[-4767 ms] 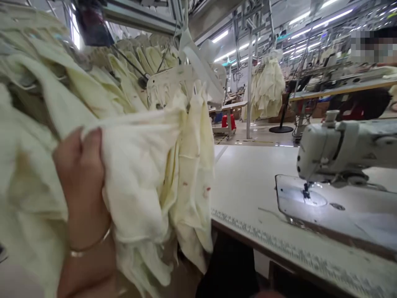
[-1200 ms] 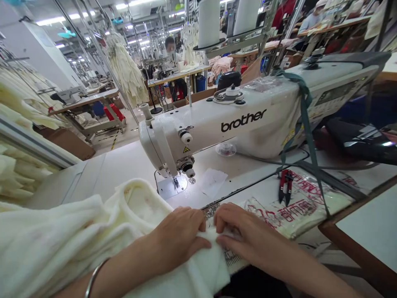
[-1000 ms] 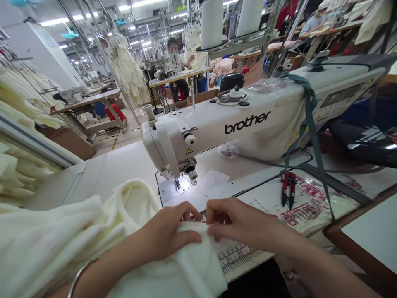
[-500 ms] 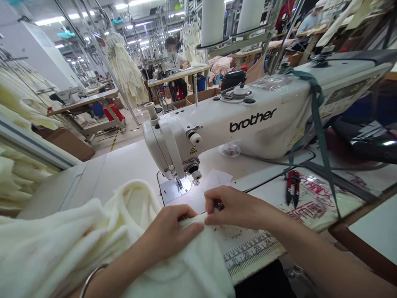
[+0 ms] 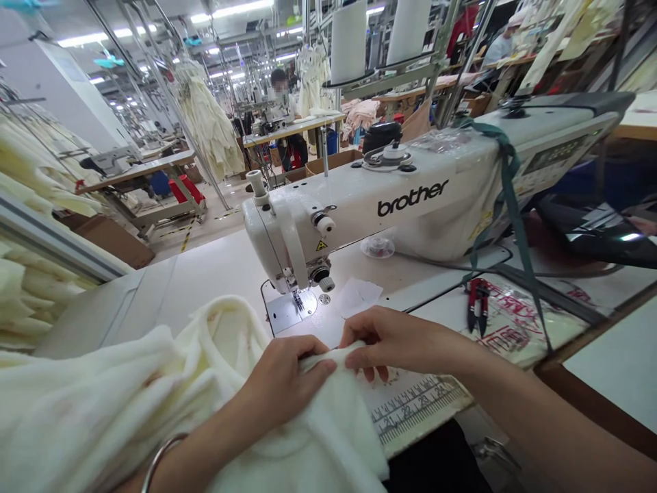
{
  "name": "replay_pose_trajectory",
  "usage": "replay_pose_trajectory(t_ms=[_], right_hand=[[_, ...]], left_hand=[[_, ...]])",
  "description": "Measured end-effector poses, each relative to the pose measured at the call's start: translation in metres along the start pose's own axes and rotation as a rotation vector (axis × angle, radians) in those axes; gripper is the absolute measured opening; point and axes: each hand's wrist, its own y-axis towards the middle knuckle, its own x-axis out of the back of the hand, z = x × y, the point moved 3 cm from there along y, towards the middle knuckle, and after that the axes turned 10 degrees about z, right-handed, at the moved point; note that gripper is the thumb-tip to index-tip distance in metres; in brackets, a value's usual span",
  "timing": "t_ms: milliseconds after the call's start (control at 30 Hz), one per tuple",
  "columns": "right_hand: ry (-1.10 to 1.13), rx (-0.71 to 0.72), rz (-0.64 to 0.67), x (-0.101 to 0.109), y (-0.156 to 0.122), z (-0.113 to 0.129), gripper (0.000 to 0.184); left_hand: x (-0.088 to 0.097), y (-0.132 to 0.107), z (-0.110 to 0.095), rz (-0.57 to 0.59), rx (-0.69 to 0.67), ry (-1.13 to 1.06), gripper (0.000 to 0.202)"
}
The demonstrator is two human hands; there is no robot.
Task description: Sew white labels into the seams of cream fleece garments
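A cream fabric garment [image 5: 128, 390] is heaped on the sewing table [image 5: 205, 274] in front of me. My left hand [image 5: 285, 380] is closed on its edge, with a bangle on the wrist. My right hand [image 5: 395, 339] pinches the same edge close beside it, the fingers nearly touching. Both hands lie just in front of the white Brother sewing machine [image 5: 410, 198], a short way from its needle and presser foot [image 5: 296, 298].
Red thread snips [image 5: 477, 301] lie on printed plastic bags right of the machine. A printed ruler [image 5: 415, 404] runs along the table's front edge. Cream garments hang at the left [image 5: 31, 205] and in the aisle [image 5: 208, 127]. Another person sits at a far workstation [image 5: 282, 103].
Earlier my left hand pulled a garment from the hanging bundle at the left. Now it lies on the table, and over the last second both hands shifted up along its edge toward the needle.
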Motion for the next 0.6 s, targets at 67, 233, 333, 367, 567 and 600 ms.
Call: replay_pose_trajectory(t_ms=[67,233,333,367,567,600], right_hand=[[0.022,0.016,-0.012,-0.002,0.000,-0.001,0.017],[0.029,0.024,-0.076,-0.006,-0.001,-0.002,0.009],[0.011,0.005,-0.072,-0.001,0.011,-0.001,0.010],[-0.006,-0.009,-0.067,0.003,0.018,0.001,0.011],[-0.210,-0.155,-0.157,0.029,0.057,0.020,0.012],[-0.253,-0.176,-0.187,0.031,0.060,0.023,0.017]], left_hand=[[0.000,-0.001,0.001,0.000,0.003,-0.011,0.022],[-0.001,-0.001,0.005,-0.037,0.033,-0.064,0.020],[0.005,0.004,0.010,-0.089,0.098,-0.081,0.019],[0.008,0.007,0.013,-0.100,0.120,-0.099,0.018],[0.031,0.030,0.034,-0.141,0.276,-0.211,0.020],[0.034,0.032,0.036,-0.162,0.291,-0.198,0.020]])
